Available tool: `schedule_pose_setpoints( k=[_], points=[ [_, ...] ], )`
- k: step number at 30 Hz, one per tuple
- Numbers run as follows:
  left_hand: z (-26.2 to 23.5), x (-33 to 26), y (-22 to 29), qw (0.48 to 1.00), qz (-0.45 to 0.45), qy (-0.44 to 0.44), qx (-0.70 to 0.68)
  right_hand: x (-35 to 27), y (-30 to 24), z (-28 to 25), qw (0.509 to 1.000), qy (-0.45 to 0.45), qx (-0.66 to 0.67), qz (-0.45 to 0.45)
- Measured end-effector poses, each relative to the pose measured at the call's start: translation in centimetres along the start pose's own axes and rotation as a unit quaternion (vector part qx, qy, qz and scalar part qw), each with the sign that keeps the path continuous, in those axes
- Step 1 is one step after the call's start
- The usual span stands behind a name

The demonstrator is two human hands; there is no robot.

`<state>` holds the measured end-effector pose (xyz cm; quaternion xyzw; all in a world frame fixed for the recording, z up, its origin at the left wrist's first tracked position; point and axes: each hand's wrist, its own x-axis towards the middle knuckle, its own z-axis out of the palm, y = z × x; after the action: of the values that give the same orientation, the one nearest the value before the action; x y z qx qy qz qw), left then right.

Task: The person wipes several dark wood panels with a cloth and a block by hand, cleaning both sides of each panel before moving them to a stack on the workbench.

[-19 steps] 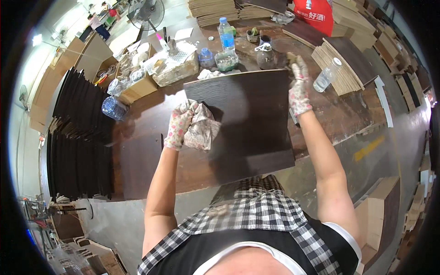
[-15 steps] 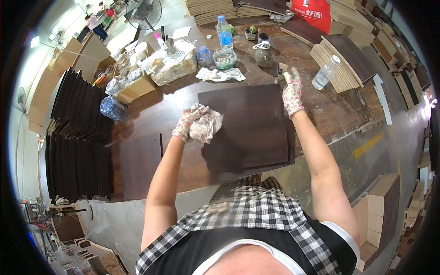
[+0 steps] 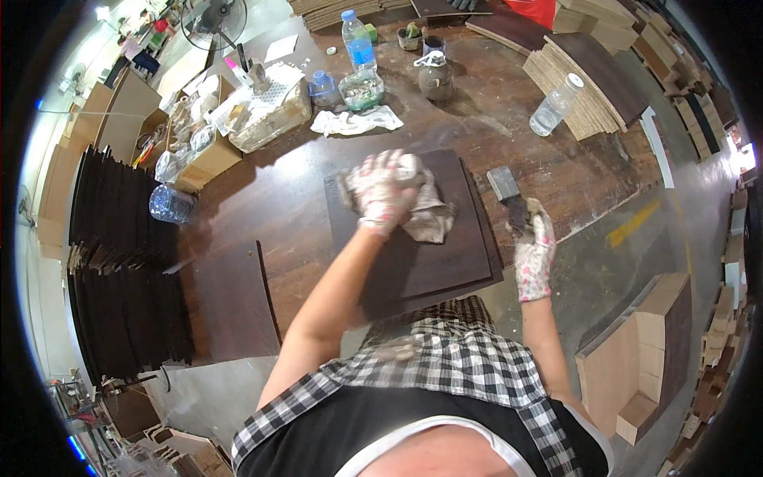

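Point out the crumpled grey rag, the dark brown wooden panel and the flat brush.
crumpled grey rag (image 3: 433,219), head view, loose fold beside the left hand.
dark brown wooden panel (image 3: 445,266), head view, bare face near its front edge.
flat grey-headed brush (image 3: 503,184), head view, its head.

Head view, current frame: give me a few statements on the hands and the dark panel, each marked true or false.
1. The left hand presses a crumpled rag on the dark panel. True.
2. The right hand is empty. False: it grips a brush at the panel's right edge.
3. Both hands wear patterned gloves. True.
4. The panel stands upright on its edge. False: it lies flat on the workbench.
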<state>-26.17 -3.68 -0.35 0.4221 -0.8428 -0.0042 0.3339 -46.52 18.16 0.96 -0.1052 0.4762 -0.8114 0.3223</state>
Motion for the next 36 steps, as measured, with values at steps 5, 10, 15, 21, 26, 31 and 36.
schedule_pose_setpoints(
  k=[5,10,15,21,26,31,36],
  points=[
    [1.5,-2.2,9.8,0.942,0.180,-0.212,-0.186,0.8,-1.9,-2.4,0.998,0.015,-0.049,-0.043],
    [-3.9,-11.4,2.6,0.899,0.158,-0.294,-0.283,-0.3,-2.7,-1.0,0.975,0.031,-0.205,-0.077],
    [-7.8,-14.9,-13.7,0.888,-0.233,-0.085,-0.388,-1.7,1.9,0.4,0.982,-0.032,-0.182,-0.033],
    [-11.7,-11.1,-6.3,0.895,-0.274,-0.259,-0.238,-0.8,4.1,1.0,0.971,-0.070,-0.224,-0.053],
    [-10.8,-10.6,-3.3,0.938,-0.135,-0.304,-0.094,1.4,1.9,-2.8,0.989,-0.035,-0.143,0.032],
    [-10.2,-11.2,-4.0,0.938,-0.118,-0.285,-0.159,0.9,-6.3,2.1,0.971,-0.151,-0.186,-0.014],
    [-12.1,-10.7,-6.4,0.661,-0.433,-0.223,-0.571,-7.5,-13.4,17.3,0.921,-0.333,-0.191,-0.063]
  ],
)
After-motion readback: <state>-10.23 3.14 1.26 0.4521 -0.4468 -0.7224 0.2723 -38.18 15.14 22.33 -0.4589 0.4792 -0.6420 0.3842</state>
